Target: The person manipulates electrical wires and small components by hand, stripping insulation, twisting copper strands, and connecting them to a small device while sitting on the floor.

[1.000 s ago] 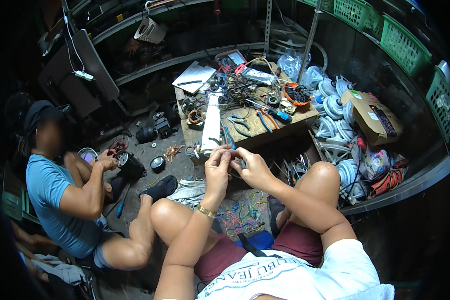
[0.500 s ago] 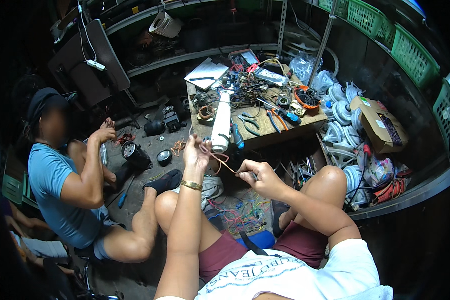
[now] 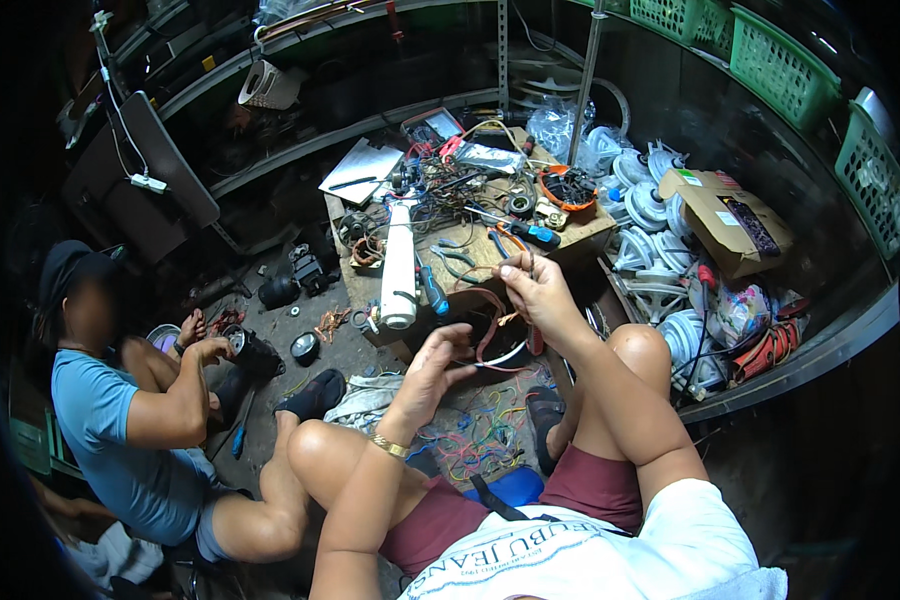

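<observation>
My right hand [image 3: 538, 300] is raised near the work table's front edge, pinched on a looped reddish wire [image 3: 491, 332] that hangs down from it. Lower and to the left, my left hand [image 3: 428, 375] has its fingers apart and slightly curled beside the loop; whether the wire touches them is unclear. Behind them the wooden table [image 3: 363, 291] holds a long white housing [image 3: 399, 260], a blue screwdriver [image 3: 432, 291], green-handled pliers [image 3: 458, 264] and a tangle of wires and parts [image 3: 451, 183]. Loose coloured wires [image 3: 475, 445] lie on the floor between my legs.
A co-worker [image 3: 125, 420] sits at left, hands at a dark motor housing [image 3: 259, 356]. Stacked white plastic parts [image 3: 638, 243], a cardboard box [image 3: 725, 225] and green baskets [image 3: 782, 70] line the right. Motor parts [image 3: 300, 280] lie on the floor behind.
My right hand has moved up with the wire. My left hand, which held the wire half a second ago, has opened and sits lower and right. The co-worker's hands have come down.
</observation>
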The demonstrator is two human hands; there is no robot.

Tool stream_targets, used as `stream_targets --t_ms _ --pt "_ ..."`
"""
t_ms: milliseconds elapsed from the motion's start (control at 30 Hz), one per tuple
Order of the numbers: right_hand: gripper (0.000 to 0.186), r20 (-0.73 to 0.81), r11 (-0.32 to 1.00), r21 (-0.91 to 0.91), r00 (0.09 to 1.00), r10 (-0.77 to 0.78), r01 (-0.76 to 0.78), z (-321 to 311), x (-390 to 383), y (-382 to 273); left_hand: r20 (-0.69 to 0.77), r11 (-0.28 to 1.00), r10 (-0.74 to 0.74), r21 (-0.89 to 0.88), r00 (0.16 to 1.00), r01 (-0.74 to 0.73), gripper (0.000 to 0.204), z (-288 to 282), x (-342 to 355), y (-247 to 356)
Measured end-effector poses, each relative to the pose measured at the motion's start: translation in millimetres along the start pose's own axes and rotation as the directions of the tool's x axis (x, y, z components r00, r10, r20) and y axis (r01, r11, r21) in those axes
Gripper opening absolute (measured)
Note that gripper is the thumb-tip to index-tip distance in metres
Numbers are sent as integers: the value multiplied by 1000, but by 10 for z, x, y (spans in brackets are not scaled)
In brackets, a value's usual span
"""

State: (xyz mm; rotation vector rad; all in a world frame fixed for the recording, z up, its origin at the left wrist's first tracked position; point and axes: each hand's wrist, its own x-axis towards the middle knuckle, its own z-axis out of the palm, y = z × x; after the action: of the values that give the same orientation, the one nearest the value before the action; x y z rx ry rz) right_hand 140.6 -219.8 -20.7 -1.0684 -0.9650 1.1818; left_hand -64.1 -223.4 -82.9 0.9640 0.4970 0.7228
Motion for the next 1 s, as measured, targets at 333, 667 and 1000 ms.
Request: stream_targets --t_ms 333,667,1000 --pt "15 199 981 99 969 145 -167 208 -126 43 -375 518 755 844 538 -138 38 158 387 -235" --pt "13 -7 793 -552 950 -312 257 -112 103 24 -271 939 331 189 904 -287 16 157 349 -177" --pt "35 545 163 -735 716 -437 659 149 -33 -63 -135 422 550 897 824 -134 13 243 203 -3"
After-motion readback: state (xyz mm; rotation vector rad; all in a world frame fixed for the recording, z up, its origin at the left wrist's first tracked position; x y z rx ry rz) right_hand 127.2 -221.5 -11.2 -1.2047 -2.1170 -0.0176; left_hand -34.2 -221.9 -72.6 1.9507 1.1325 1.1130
